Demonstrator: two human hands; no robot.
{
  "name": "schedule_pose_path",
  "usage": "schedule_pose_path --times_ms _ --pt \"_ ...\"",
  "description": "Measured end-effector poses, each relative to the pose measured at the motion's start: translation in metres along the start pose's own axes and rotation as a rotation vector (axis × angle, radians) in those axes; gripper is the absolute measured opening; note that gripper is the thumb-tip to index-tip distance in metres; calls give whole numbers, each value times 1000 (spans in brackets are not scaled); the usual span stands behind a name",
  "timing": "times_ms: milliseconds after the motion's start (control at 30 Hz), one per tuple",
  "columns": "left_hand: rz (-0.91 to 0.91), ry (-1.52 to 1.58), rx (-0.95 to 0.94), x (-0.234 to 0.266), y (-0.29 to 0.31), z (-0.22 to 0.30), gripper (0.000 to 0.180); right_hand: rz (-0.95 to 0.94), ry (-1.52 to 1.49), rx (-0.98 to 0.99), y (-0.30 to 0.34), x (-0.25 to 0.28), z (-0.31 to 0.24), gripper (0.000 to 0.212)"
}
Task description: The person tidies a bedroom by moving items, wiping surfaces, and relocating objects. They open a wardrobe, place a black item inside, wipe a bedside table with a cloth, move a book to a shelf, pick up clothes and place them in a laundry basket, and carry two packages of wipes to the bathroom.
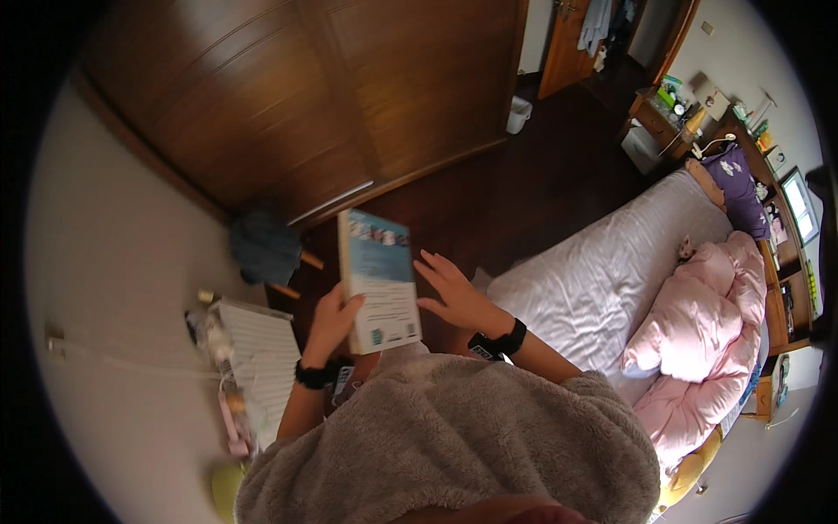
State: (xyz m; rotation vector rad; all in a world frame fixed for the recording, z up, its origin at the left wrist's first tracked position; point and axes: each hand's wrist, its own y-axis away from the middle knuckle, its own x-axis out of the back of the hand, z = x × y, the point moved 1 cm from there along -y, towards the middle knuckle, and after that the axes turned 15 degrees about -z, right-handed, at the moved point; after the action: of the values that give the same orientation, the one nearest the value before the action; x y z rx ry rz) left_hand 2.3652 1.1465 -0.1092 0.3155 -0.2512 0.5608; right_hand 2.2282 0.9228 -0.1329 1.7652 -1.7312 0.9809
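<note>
- Holds a book (388,288) in the left hand (330,321), out in front of the fleece garment (463,428), with the thumb laid over the left side of the cover and the other fingers mostly hidden behind.
- Points the book's long axis away from the body, nearly straight up the view, with the far end tipped slightly leftward.
- Turns a blue-and-white cover up to the eyes, probably the back one, judging by the barcode block at its lower right corner; shows a thick pale edge along the left side.
- Sets the right hand (458,293) open and loosely spread just beside the book's right edge, with thumb and forefinger directed toward it; cannot tell whether touching or a hair apart.
- Lies, as for the book, between both hands: right of the left, left of the right, with the left nearer through its grip.
- Seems to hinge on that right edge, facing the free hand and opposite the gripped side.
- Leaves the bed (585,279) off to the right, the radiator (262,362) to the left.
</note>
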Motion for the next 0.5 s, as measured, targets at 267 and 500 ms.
schedule_pose_path --times_ms 267,500 --pt "13 -393 132 100 -259 6 36 440 -318 -376 -105 136 219 36" --pt "-472 -548 -152 48 -587 107 38 480 -586 -734 -80 152 364 38"
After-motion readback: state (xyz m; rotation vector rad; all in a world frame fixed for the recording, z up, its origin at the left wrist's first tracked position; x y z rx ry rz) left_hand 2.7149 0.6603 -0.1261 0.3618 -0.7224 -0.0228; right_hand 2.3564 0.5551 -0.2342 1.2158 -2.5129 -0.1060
